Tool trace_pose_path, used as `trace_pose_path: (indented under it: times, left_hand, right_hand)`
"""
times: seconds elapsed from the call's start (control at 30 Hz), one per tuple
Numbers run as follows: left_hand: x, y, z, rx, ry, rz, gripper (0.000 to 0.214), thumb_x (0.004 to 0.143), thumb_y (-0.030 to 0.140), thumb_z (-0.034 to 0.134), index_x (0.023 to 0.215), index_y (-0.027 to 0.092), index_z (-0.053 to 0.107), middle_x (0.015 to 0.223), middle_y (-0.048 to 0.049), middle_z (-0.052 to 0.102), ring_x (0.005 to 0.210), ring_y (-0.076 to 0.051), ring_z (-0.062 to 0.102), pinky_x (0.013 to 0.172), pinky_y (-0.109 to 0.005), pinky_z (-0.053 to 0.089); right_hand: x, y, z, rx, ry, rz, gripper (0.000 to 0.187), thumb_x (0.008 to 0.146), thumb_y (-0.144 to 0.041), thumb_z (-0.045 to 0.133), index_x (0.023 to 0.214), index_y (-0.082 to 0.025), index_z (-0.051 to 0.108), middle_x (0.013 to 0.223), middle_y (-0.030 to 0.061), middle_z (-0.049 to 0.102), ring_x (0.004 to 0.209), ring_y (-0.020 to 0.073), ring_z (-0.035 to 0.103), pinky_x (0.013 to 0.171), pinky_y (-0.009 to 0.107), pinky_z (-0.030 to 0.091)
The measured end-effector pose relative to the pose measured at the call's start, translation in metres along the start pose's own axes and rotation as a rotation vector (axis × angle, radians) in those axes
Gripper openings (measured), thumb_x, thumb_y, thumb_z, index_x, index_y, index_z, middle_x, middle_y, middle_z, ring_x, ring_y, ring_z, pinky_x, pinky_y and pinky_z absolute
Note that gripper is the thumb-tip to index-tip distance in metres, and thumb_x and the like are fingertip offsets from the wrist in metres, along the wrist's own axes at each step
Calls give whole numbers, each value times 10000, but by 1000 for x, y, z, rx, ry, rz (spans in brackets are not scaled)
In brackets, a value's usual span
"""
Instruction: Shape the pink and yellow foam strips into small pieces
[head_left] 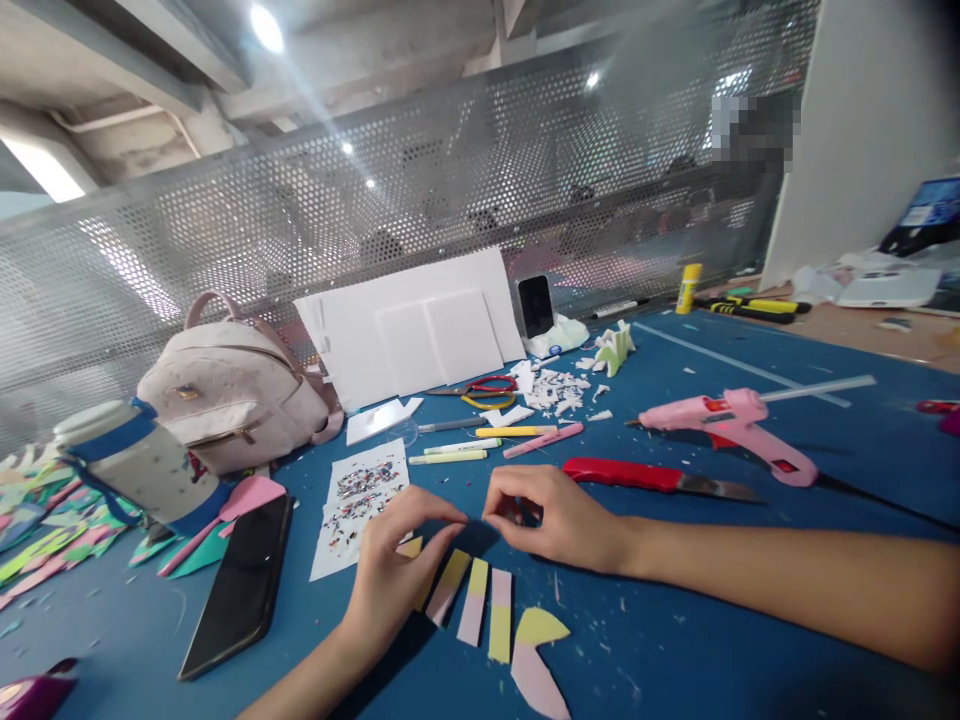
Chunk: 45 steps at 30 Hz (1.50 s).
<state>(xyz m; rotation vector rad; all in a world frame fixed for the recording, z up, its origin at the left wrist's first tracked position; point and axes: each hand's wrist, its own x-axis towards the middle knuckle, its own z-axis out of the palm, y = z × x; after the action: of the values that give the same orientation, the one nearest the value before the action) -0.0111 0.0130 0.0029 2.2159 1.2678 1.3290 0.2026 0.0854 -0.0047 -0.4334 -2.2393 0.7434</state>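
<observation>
My left hand (401,570) hovers over a fan of pink-and-yellow paper strips (475,598) on the blue table (675,640), its fingers pinched together at the tips. My right hand (551,518) meets it from the right, fingers also pinched, the two sets of fingertips almost touching above the strips. Whatever sits between the fingertips is too small to make out. A larger pink-and-yellow cut piece (536,660) lies just in front of the strips.
A red-handled knife (652,478) and pink glue gun (731,425) lie right of my hands. A black phone (241,585), speckled paper sheet (360,505), bottle (135,462), pink bag (236,390), markers (487,440), scissors (487,388), white boards (420,335) and paper scraps (45,530) fill the left and back.
</observation>
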Motion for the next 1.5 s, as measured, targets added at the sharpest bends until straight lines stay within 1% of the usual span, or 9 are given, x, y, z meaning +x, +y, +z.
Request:
trace_pose_path:
  times: [0.13, 0.27, 0.43, 0.63, 0.97, 1.13, 1.23, 1.33, 1.5]
  left_hand:
    - [0, 0, 1, -7, -25, 35, 100, 878, 133, 674, 875, 212, 736, 800, -36, 723, 764, -188, 650, 705, -298, 496]
    - [-1, -2, 2, -11, -34, 21, 127, 891, 132, 653, 882, 216, 747, 827, -53, 714, 792, -199, 653, 708, -305, 500]
    - [-4, -4, 5, 45, -49, 15, 152, 908, 149, 634, 902, 235, 759, 770, -42, 677, 726, -190, 623, 652, -298, 457]
    - [-7, -3, 6, 52, -71, 13, 163, 918, 138, 617, 922, 239, 744, 782, -35, 667, 752, -190, 614, 669, -298, 441]
    - [-4, -1, 7, 59, -57, 4, 135, 919, 174, 621, 904, 220, 747, 781, -52, 664, 748, -202, 615, 660, -305, 452]
    - [-6, 0, 6, 74, -74, 12, 157, 933, 158, 597, 919, 227, 738, 798, -47, 652, 761, -194, 608, 670, -300, 444]
    - [-8, 2, 7, 94, -83, 28, 124, 924, 152, 609, 944, 220, 711, 798, -37, 655, 763, -191, 607, 678, -297, 445]
    - [-9, 5, 9, 109, -64, 16, 108, 904, 142, 634, 990, 207, 647, 813, -23, 666, 757, -181, 613, 696, -289, 457]
    - [-9, 8, 11, 110, -46, 16, 77, 890, 133, 644, 901, 196, 601, 798, -17, 659, 744, -171, 614, 672, -260, 468]
  right_hand:
    - [-1, -1, 0, -31, -22, -29, 68, 860, -119, 608, 825, -177, 611, 747, -28, 578, 668, 94, 510, 607, 210, 369]
    - [-1, -2, 0, -42, -50, -36, 58, 859, -120, 608, 837, -172, 620, 756, -22, 589, 676, 98, 514, 609, 214, 365]
    - [-1, -1, 1, -65, -69, -39, 68, 848, -109, 609, 845, -177, 621, 761, -25, 591, 677, 97, 510, 607, 215, 355]
    - [-1, -2, 0, -69, -74, -49, 57, 857, -121, 610, 840, -175, 620, 758, -25, 595, 681, 100, 513, 609, 217, 352]
    - [-1, -2, 0, -97, -80, -52, 63, 865, -131, 591, 851, -185, 620, 772, -6, 614, 701, 124, 531, 618, 234, 368]
    - [-1, -3, -1, -77, -86, -35, 48, 867, -163, 612, 906, -189, 623, 792, -4, 637, 720, 130, 559, 636, 234, 388]
    - [0, -4, -1, -44, -97, 3, 80, 887, -245, 646, 931, -185, 617, 770, -13, 630, 692, 125, 559, 626, 227, 396]
    - [0, -4, -1, -43, -104, -4, 150, 894, -320, 670, 930, -183, 620, 765, -14, 626, 681, 121, 561, 621, 226, 394]
    - [-1, -2, -1, -54, -145, -70, 99, 927, -286, 638, 936, -188, 639, 831, 6, 643, 712, 125, 568, 648, 234, 398]
